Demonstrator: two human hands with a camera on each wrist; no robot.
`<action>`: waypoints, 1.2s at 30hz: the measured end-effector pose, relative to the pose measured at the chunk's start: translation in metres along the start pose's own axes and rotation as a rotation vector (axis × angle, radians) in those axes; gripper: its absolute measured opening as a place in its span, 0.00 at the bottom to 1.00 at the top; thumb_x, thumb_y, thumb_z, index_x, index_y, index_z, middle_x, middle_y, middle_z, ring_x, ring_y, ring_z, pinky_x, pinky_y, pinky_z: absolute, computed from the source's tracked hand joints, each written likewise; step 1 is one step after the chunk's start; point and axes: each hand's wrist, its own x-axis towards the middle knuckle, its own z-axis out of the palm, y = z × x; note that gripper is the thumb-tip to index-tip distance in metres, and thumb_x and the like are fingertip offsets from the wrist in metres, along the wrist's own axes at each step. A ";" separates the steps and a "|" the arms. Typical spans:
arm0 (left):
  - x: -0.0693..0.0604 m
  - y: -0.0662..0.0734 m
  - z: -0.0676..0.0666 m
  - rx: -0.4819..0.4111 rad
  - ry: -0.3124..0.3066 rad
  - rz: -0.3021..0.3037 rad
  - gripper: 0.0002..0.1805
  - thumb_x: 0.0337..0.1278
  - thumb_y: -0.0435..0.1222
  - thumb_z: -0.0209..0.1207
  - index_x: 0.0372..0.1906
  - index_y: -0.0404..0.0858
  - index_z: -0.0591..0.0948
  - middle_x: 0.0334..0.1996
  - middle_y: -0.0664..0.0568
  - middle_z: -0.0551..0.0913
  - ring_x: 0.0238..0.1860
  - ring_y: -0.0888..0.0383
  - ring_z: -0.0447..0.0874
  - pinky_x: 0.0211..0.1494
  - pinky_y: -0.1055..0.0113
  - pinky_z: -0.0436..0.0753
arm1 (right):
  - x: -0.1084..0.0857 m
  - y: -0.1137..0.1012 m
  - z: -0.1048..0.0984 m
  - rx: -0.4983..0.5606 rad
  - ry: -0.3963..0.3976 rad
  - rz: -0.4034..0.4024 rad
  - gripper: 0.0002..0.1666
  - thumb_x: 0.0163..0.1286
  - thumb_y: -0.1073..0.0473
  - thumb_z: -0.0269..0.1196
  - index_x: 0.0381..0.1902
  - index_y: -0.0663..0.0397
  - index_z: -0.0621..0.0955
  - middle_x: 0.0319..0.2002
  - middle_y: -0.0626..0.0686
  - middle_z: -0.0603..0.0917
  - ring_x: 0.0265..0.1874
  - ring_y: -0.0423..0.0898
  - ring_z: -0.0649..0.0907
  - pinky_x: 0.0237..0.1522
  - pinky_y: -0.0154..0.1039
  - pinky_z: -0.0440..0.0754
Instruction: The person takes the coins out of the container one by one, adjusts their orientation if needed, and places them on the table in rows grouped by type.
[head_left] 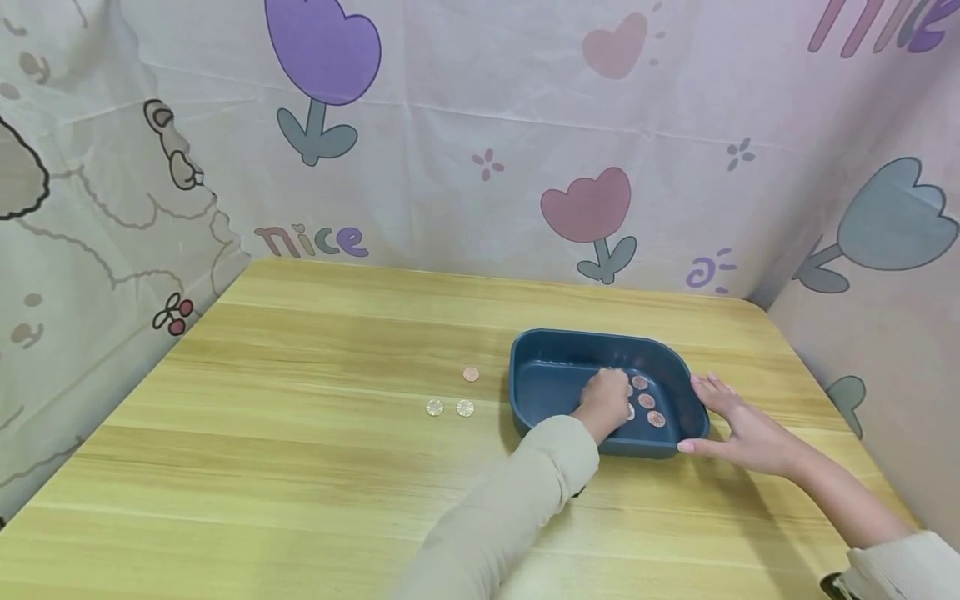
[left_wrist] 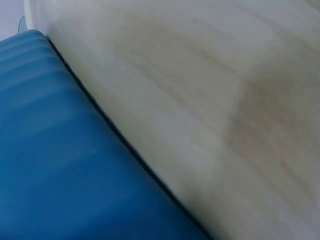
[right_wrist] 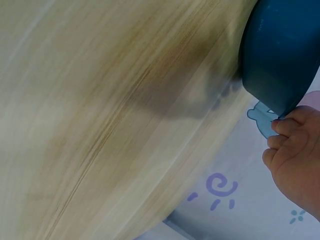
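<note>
A dark blue tray [head_left: 555, 335] with rounded corners stands on the wooden table, its wall [left_wrist: 75, 150] filling the left of the left wrist view. My left hand [head_left: 604, 398] reaches inside with curled fingers, beside several coins. Its fingertips are hidden, so whether they pinch a coin does not show. Among those coins are a copper coin [head_left: 656, 419] and a partly covered silver coin [head_left: 631, 412]. My right hand [head_left: 757, 435] touches the tray's right end, fingers and thumb spread. Left of the tray lie a copper coin [head_left: 470, 374] and two silver coins [head_left: 435, 407].
The wooden table [head_left: 300, 467] reaches back to a printed cloth [head_left: 450, 200] with tulips and lettering. More printed cloth hangs along the left and right sides. Light sleeves [head_left: 517, 500] cover the forearms.
</note>
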 end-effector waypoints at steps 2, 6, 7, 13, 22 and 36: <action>0.000 -0.002 -0.002 -0.046 0.012 0.003 0.04 0.48 0.39 0.67 0.29 0.44 0.84 0.31 0.57 0.85 0.31 0.63 0.82 0.27 0.70 0.78 | 0.000 0.000 0.000 0.007 0.000 0.000 0.59 0.54 0.45 0.68 0.69 0.70 0.50 0.68 0.74 0.50 0.69 0.71 0.45 0.56 0.74 0.51; -0.003 -0.009 -0.010 -0.158 0.014 0.007 0.11 0.52 0.38 0.64 0.17 0.41 0.81 0.20 0.55 0.83 0.20 0.63 0.76 0.21 0.72 0.72 | 0.001 0.001 0.000 0.015 -0.003 -0.004 0.59 0.54 0.45 0.68 0.70 0.70 0.50 0.68 0.74 0.50 0.69 0.71 0.44 0.57 0.74 0.50; -0.004 -0.011 -0.013 -0.182 0.006 0.013 0.15 0.54 0.37 0.62 0.14 0.41 0.79 0.17 0.56 0.80 0.17 0.64 0.74 0.19 0.73 0.71 | 0.001 0.001 0.000 0.015 -0.004 -0.004 0.59 0.54 0.45 0.68 0.70 0.70 0.50 0.68 0.74 0.50 0.69 0.71 0.44 0.57 0.74 0.50; -0.014 -0.028 -0.028 -0.367 -0.017 0.096 0.29 0.60 0.31 0.53 0.04 0.43 0.59 0.03 0.57 0.59 0.09 0.63 0.65 0.16 0.75 0.60 | 0.000 0.001 0.000 0.006 -0.002 -0.003 0.59 0.54 0.45 0.68 0.69 0.70 0.50 0.68 0.74 0.49 0.69 0.71 0.45 0.57 0.74 0.50; -0.028 -0.047 -0.042 -0.508 0.008 0.208 0.27 0.58 0.33 0.59 0.04 0.41 0.67 0.10 0.51 0.79 0.15 0.61 0.79 0.13 0.77 0.58 | 0.000 0.001 -0.001 0.004 -0.009 0.002 0.60 0.54 0.45 0.68 0.70 0.69 0.49 0.69 0.74 0.49 0.69 0.70 0.43 0.57 0.74 0.50; -0.047 -0.080 -0.069 -0.664 0.036 0.303 0.09 0.58 0.33 0.58 0.28 0.32 0.83 0.23 0.42 0.85 0.25 0.53 0.85 0.20 0.77 0.73 | 0.001 0.000 -0.002 -0.007 -0.012 0.004 0.60 0.54 0.44 0.68 0.70 0.69 0.49 0.69 0.74 0.49 0.69 0.70 0.44 0.55 0.75 0.52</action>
